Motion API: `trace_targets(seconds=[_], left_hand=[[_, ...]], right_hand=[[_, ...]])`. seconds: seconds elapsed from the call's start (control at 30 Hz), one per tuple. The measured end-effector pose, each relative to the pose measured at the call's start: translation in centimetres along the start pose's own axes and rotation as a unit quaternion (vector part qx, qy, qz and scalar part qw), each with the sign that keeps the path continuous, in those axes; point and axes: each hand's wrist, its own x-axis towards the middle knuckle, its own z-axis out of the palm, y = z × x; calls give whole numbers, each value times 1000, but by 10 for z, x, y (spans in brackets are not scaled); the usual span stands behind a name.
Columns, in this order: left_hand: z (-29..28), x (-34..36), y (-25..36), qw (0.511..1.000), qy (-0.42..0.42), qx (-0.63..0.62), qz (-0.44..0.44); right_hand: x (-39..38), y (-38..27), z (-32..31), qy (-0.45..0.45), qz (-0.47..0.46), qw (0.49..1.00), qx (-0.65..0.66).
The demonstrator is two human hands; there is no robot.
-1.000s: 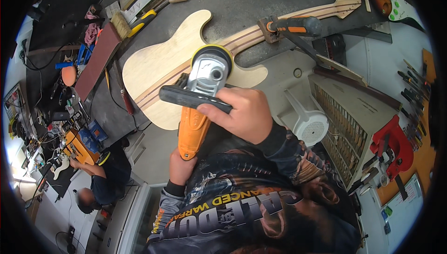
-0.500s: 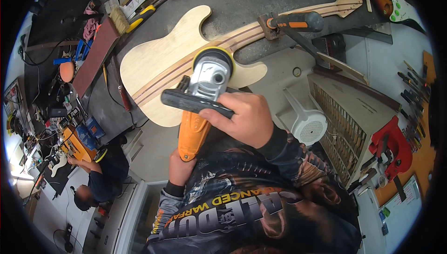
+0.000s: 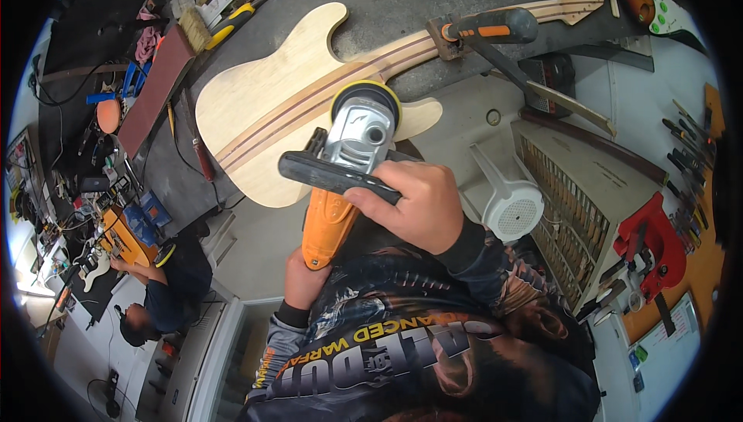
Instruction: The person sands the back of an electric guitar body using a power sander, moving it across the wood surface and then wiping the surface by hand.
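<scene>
A bare pale-wood electric guitar body [image 3: 259, 104] with a dark-striped neck [image 3: 410, 52] lies on the dark workbench. An orange and silver rotary sander [image 3: 334, 217] rests its yellow-rimmed round pad [image 3: 395, 101] on the body's near side, close to the lower horn. My right hand [image 3: 422, 201] is closed round the sander's black front handle [image 3: 329, 172], thumb on top. Behind the orange housing, my left hand [image 3: 304, 279] holds the tool's rear end, its fingers mostly hidden. A clamp with a black and orange handle [image 3: 491, 27] sits across the neck.
Left on the bench lie a reddish-brown sanding board [image 3: 159, 89], a brush [image 3: 193, 31], a yellow-handled tool [image 3: 230, 29] and a red-handled tool [image 3: 203, 160]. A white stool [image 3: 515, 213] and a box [image 3: 569, 197] stand right. Another person [image 3: 174, 290] works at far left.
The sander, with both my hands on it, has moved slightly right along the guitar body toward the lower horn. The clamp stays on the neck.
</scene>
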Motion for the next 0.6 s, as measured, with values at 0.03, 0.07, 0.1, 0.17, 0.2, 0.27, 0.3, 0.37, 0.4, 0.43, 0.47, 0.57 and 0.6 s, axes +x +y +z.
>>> trace_targets(seconds=[0.03,0.07,0.1,0.17,0.2,0.27,0.3,0.37,0.4,0.43,0.47,0.57,0.6], left_hand=[[0,-1,-3,1000,4,-2,-7],[-3,0,-6,1000,2,-1,-7],[-7,-1,-7,1000,13,-6,-26],[-9,-3,-10,999,23,-10,-46],[-8,-3,-12,998,28,-23,-46],[-5,-2,-16,998,30,-35,-45],[-2,-4,-18,998,26,-27,-41],[2,-6,-11,999,22,-15,-40],[3,-5,-1,999,11,-7,-29],[3,-4,4,1000,0,1,-19],[3,-3,3,1000,-1,0,-18],[3,-4,-6,999,-9,34,-12],[1,-5,-9,1000,-2,27,-12]], right_hand=[[3,-2,7,32,-20,999,6],[5,-4,14,63,-40,997,12],[8,-7,18,63,-39,997,13],[12,-10,24,47,-44,998,11],[13,-11,27,52,-49,997,10],[12,-11,20,36,-40,999,5],[9,-11,18,15,-36,999,2],[0,-6,10,21,-32,999,7],[-3,-4,4,30,-27,999,10],[-8,-2,-1,30,-26,999,12],[-14,2,-4,26,-15,1000,6],[-16,3,-1,25,-4,1000,5],[-12,0,3,29,-15,999,15]])
